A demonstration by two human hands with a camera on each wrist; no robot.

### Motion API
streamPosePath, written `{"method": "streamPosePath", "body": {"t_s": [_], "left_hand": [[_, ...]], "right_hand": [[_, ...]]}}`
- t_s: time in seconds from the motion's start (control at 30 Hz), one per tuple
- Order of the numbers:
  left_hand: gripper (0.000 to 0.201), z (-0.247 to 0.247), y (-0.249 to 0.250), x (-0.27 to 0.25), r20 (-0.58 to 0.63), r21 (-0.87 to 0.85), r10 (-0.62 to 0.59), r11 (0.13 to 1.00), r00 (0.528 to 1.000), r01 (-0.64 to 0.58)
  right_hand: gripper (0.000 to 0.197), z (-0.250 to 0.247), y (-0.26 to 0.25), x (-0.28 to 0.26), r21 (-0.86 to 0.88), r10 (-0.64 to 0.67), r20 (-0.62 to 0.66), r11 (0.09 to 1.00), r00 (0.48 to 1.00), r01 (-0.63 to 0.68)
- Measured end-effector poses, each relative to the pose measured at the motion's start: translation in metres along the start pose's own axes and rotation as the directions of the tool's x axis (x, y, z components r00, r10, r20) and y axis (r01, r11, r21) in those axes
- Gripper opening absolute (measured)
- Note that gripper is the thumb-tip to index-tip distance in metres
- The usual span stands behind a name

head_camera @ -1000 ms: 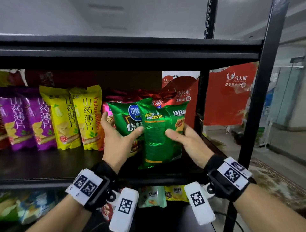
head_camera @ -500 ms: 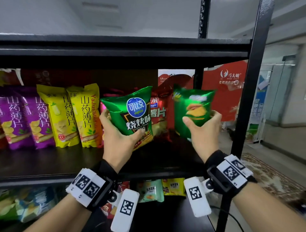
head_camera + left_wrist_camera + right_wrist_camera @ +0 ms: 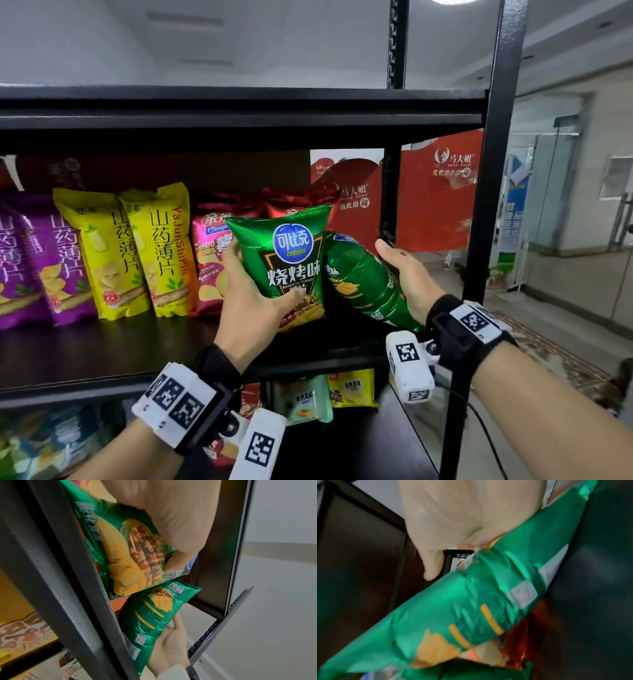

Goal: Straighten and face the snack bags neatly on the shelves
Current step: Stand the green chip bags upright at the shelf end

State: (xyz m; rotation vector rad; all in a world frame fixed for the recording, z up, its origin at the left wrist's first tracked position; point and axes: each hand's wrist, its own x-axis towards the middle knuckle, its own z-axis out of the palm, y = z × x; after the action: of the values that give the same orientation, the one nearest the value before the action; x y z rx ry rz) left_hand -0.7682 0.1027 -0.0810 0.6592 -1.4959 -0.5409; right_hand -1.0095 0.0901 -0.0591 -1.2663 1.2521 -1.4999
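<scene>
My left hand (image 3: 255, 291) grips a green barbecue chip bag (image 3: 287, 260) upright and label-forward above the middle shelf (image 3: 102, 356), thumb across its lower front. In the left wrist view the same green bag (image 3: 123, 550) sits under my left hand's fingers (image 3: 181, 555). My right hand (image 3: 399, 270) holds a second green bag (image 3: 363, 284) tilted, top leaning left, its back side showing. That second green bag (image 3: 471, 608) fills the right wrist view below my right hand (image 3: 467, 520). Both bags touch at their edges.
Yellow bags (image 3: 133, 250) and purple bags (image 3: 37, 260) stand upright at the left of the shelf. Red chip bags (image 3: 212, 253) stand behind the green ones. A black upright post (image 3: 489, 205) borders the right side. More snack bags (image 3: 325, 394) lie on the lower shelf.
My right hand has tipped its green bag from upright to a slant and brought it in against the left bag. My left hand has lifted its bag slightly.
</scene>
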Motion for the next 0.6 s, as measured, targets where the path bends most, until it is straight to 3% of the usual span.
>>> {"method": "streamPosePath", "body": {"t_s": [0.1,0.17,0.23,0.3,0.37,0.43,0.5,0.6], "left_hand": [[0.097,0.0,0.002,0.0,0.008,-0.02,-0.021,1.0,1.0,0.021],[0.095,0.0,0.002,0.0,-0.004,-0.029,-0.02,0.999,1.0,0.02],[0.094,0.002,0.001,0.0,-0.014,-0.026,-0.018,1.0,1.0,0.018],[0.096,0.004,0.0,0.001,-0.008,-0.032,-0.019,0.999,1.0,0.019],[0.1,0.006,-0.002,0.001,0.011,-0.035,-0.019,0.999,1.0,0.019],[0.101,0.009,-0.005,0.001,0.035,-0.019,-0.014,1.0,0.999,0.015],[0.102,0.012,-0.006,0.001,0.051,-0.006,-0.026,1.0,0.998,0.026],[0.103,0.017,-0.005,0.002,0.057,0.012,-0.044,0.999,0.997,0.044]], "right_hand": [[0.092,-0.005,0.005,-0.001,-0.03,-0.031,0.224,0.999,0.974,0.039],[0.106,-0.01,0.008,-0.001,-0.06,-0.028,0.291,0.997,0.956,0.047],[0.112,-0.012,0.008,-0.002,-0.236,-0.057,0.304,0.963,0.951,0.133],[0.101,-0.014,0.012,0.0,-0.4,-0.139,0.221,0.89,0.965,0.22],[0.073,-0.016,0.017,0.001,-0.354,-0.234,0.051,0.905,0.971,0.236],[0.06,-0.016,0.022,0.005,-0.265,-0.263,-0.171,0.94,0.949,0.213],[0.069,-0.013,0.024,0.008,-0.264,-0.265,-0.356,0.948,0.896,0.176],[0.094,-0.004,0.02,0.015,-0.357,-0.241,-0.488,0.932,0.839,0.06]]}}
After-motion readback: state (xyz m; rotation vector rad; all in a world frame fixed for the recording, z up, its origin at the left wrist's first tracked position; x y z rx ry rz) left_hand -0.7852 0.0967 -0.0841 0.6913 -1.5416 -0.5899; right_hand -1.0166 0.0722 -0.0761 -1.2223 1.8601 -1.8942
